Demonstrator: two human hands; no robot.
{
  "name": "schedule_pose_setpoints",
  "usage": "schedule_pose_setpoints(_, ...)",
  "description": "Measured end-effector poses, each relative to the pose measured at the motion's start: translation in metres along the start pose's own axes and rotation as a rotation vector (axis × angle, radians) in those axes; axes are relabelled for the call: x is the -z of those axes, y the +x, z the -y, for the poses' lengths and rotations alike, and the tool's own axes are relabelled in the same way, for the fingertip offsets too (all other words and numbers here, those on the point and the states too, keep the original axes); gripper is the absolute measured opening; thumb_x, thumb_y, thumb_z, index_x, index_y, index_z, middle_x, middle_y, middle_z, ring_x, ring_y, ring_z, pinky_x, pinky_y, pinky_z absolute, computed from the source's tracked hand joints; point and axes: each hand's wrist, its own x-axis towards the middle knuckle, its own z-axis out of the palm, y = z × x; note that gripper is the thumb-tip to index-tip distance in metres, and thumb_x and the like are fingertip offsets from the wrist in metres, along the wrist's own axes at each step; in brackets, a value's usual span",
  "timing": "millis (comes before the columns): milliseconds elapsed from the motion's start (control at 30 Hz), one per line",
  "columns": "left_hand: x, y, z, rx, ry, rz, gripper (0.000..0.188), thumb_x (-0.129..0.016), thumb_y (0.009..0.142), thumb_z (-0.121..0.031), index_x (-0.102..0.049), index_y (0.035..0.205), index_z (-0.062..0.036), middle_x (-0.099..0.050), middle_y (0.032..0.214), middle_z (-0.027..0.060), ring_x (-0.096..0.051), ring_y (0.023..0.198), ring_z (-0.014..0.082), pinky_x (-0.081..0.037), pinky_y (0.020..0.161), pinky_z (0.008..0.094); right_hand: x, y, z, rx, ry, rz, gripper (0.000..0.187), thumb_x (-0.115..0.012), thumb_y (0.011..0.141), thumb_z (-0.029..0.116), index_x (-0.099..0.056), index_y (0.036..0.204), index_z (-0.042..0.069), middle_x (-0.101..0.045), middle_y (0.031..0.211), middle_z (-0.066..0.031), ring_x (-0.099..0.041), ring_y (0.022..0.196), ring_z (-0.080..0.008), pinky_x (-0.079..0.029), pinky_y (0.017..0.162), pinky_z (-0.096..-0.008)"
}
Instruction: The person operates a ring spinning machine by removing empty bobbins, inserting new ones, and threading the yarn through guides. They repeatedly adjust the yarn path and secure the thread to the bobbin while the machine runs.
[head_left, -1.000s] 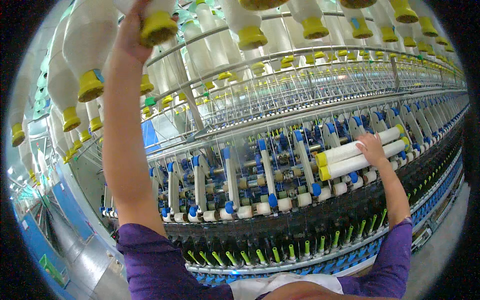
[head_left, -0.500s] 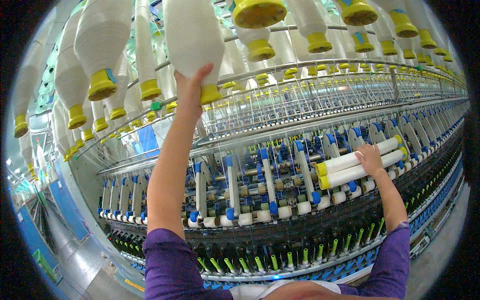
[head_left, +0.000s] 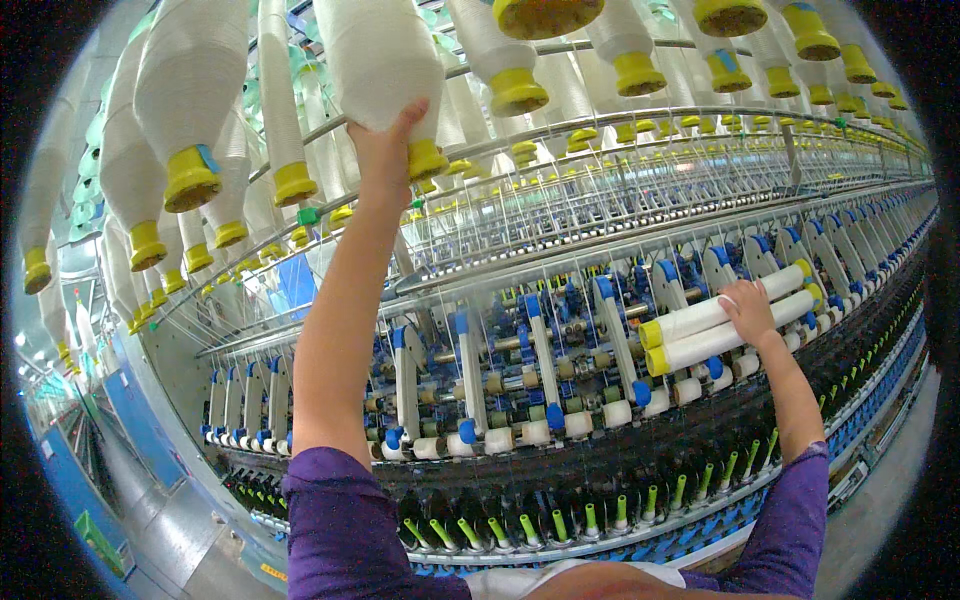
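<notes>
Overhead, my left hand [head_left: 385, 150] is closed round the lower end of a large white roving bobbin [head_left: 385, 65] with a yellow base. My thumb lies across its front; the other fingers are mostly hidden behind it. The bobbin hangs upright, its top beyond the picture edge. Lower at the right, my right hand [head_left: 750, 312] grips a pair of slim white tubes with yellow ends, an upper tube [head_left: 690, 318] and a lower tube [head_left: 700, 347]. They lie side by side, slanting up to the right, in front of the machine's grey arms. I cannot tell whether they touch the rollers below.
More full roving bobbins [head_left: 190, 80] hang close on both sides of my left hand. Metal rails [head_left: 600, 125] cross behind them. Below run the spinning frame's grey arms [head_left: 466, 370], white rollers [head_left: 498, 440] and a row of green spindle tubes [head_left: 560, 524]. An aisle floor [head_left: 165, 525] shows at left.
My left hand and the roving bobbin have risen slightly. The right hand with the two tubes sits a little farther right and higher. The whole view has shifted slightly too.
</notes>
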Motion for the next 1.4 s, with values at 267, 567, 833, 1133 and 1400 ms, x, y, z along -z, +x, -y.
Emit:
schedule_pose_setpoints(267, -0.007, 0.013, -0.003, -0.18, 0.22, -0.079, 0.08, -0.079, 0.064, -0.021, -0.027, 0.123, -0.0037, -0.049, 0.112, 0.0155, -0.06, 0.084, 0.0286, -0.057, 0.067, 0.041, 0.0, 0.001, 0.0, -0.005, -0.041, 0.021, 0.029, -0.047, 0.089, 0.033, -0.061, 0.104, 0.012, -0.058, 0.107, -0.0077, -0.047, 0.111, -0.0283, -0.021, 0.105, -0.0483)
schedule_pose_setpoints(567, -0.012, 0.034, -0.016, -0.061, -0.027, 0.141, 0.064, -0.076, 0.07, -0.024, -0.039, 0.117, 0.0004, -0.058, 0.095, 0.0132, -0.062, 0.067, 0.0254, -0.057, 0.055, 0.038, 0.001, 0.002, 0.002, -0.01, -0.041, 0.033, 0.03, -0.047, 0.089, 0.032, -0.06, 0.105, 0.011, -0.057, 0.109, -0.0079, -0.046, 0.112, -0.0257, -0.021, 0.106, -0.0478)
schedule_pose_setpoints(833, 0.055, -0.119, -0.117, -0.838, 1.029, 0.169, 0.07, -0.07, 0.075, -0.028, -0.037, 0.13, 0.0, -0.048, 0.124, 0.0192, -0.041, 0.121, 0.0339, -0.026, 0.104, 0.0423, -0.007, 0.002, -0.007, 0.045, -0.061, -0.027, 0.028, -0.049, 0.088, 0.029, -0.06, 0.105, 0.009, -0.057, 0.111, -0.0091, -0.045, 0.114, -0.0272, -0.022, 0.105, -0.0482)
schedule_pose_setpoints(1133, 0.156, -0.022, -0.204, 0.064, 0.227, 0.08, 0.043, -0.058, 0.085, -0.022, -0.049, 0.123, -0.0039, -0.053, 0.114, 0.0212, -0.054, 0.105, 0.03, -0.044, 0.093, 0.0408, 0.009, 0.042, 0.124, 0.35, 0.345, -0.207, 0.017, -0.057, 0.083, 0.02, -0.062, 0.092, 0.006, -0.062, 0.092, -0.0106, -0.057, 0.09, -0.0296, -0.044, 0.082, -0.0397)
schedule_pose_setpoints(1400, 0.147, 0.01, -0.175, 0.134, 0.016, 0.134, 0.031, -0.059, 0.084, -0.02, -0.056, 0.107, 0.0005, -0.059, 0.101, 0.0187, -0.059, 0.093, 0.0318, -0.049, 0.087, 0.0466, 0.02, 0.054, 0.285, 0.773, 0.504, 0.14, 0.017, -0.06, 0.082, 0.023, -0.063, 0.091, 0.009, -0.06, 0.079, -0.007, -0.058, 0.079, -0.0269, -0.047, 0.069, -0.036)
